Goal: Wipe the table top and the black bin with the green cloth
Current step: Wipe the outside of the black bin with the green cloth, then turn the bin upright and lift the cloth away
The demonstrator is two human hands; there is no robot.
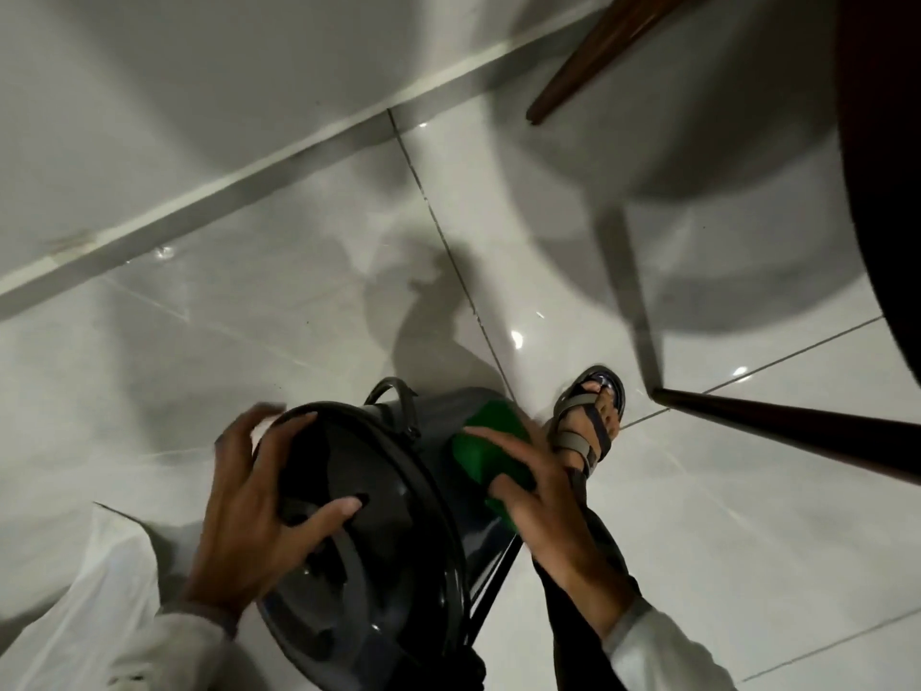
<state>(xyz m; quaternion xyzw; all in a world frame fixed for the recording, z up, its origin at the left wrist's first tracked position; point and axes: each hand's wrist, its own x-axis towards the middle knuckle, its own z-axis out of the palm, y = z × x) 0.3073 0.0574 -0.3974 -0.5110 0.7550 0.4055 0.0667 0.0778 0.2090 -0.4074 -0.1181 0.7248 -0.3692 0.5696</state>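
The black bin (398,551) stands on the floor at the bottom centre, seen from above with its glossy lid towards me. My left hand (259,511) lies spread on the lid, fingers apart, steadying it. My right hand (543,511) presses the green cloth (491,451) flat against the bin's right side wall. The dark wooden table (892,192) shows only as an edge at the far right, with two of its legs (777,431) slanting into view.
White glossy floor tiles (249,341) surround the bin, and a pale skirting strip (239,187) runs along the wall at the upper left. My sandalled foot (588,421) rests just right of the bin. A second table leg (598,52) stands at the top.
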